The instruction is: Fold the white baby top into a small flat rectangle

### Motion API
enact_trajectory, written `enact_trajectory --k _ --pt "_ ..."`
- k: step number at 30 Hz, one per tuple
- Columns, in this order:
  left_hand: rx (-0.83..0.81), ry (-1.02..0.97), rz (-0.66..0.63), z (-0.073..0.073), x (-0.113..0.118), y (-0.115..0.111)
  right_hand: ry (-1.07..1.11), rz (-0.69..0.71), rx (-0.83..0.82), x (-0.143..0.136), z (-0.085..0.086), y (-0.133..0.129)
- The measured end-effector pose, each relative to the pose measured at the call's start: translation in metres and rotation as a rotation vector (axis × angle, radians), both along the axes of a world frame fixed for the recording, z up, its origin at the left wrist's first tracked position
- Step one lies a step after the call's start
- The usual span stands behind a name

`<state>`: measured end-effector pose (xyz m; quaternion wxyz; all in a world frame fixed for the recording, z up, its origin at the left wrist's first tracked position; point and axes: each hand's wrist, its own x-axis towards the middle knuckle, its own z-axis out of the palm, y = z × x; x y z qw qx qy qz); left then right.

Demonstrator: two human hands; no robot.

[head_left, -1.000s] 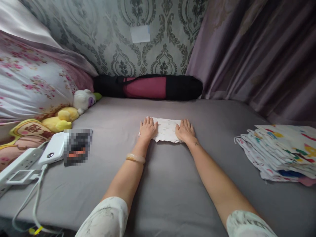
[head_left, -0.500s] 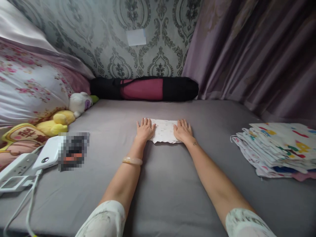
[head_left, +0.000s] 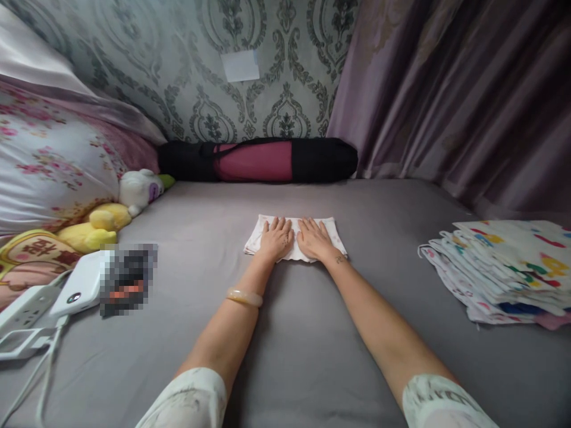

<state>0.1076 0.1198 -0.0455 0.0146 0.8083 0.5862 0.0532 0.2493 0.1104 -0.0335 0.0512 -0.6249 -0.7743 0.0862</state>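
Observation:
A folded white cloth with faint small prints lies flat on the grey bed sheet, its near edge slightly wavy. My left hand rests palm down on its left half, fingers stretched forward. On the right half my right hand is laid flat too, fingers spread. The two hands are close together near the cloth's middle and hide part of it. Both outer ends of the cloth show beyond my hands.
A stack of folded printed cloths sits at the right. On the left are a power strip, a white power bank with cables, a pixelated object and plush toys. A black and pink bag lies along the wall.
Both hands have moved inward from the side edges of the cloth to its middle, uncovering its ends. The camera view has shifted slightly.

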Motion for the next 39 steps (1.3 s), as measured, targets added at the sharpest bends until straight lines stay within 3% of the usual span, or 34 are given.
enact_trajectory --k 5,10,13,19,23,27,33,39 --pt "0.048 -0.04 0.013 0.004 0.0 0.001 0.02 -0.007 -0.001 -0.002 0.006 0.0" --pt "0.16 -0.144 0.256 0.01 -0.008 0.007 0.052 0.049 0.103 -0.022 0.007 -0.003" --pt "0.135 -0.144 0.32 0.01 -0.014 0.01 0.034 0.065 0.069 -0.034 0.0 -0.004" --pt "0.129 -0.154 0.259 0.012 -0.009 0.004 0.04 0.066 0.042 -0.03 0.003 -0.003" --pt "0.119 -0.133 0.133 0.011 0.0 -0.001 0.048 0.007 0.101 -0.014 0.01 -0.002" --pt "0.018 -0.076 0.04 0.004 0.003 -0.001 0.007 0.024 0.028 -0.008 0.005 -0.002" --pt "0.02 -0.045 0.033 0.001 0.002 -0.001 -0.008 0.024 0.009 -0.008 0.003 -0.002" --pt "0.103 -0.044 0.136 -0.001 -0.007 0.003 -0.015 -0.026 0.062 0.002 0.002 0.0"
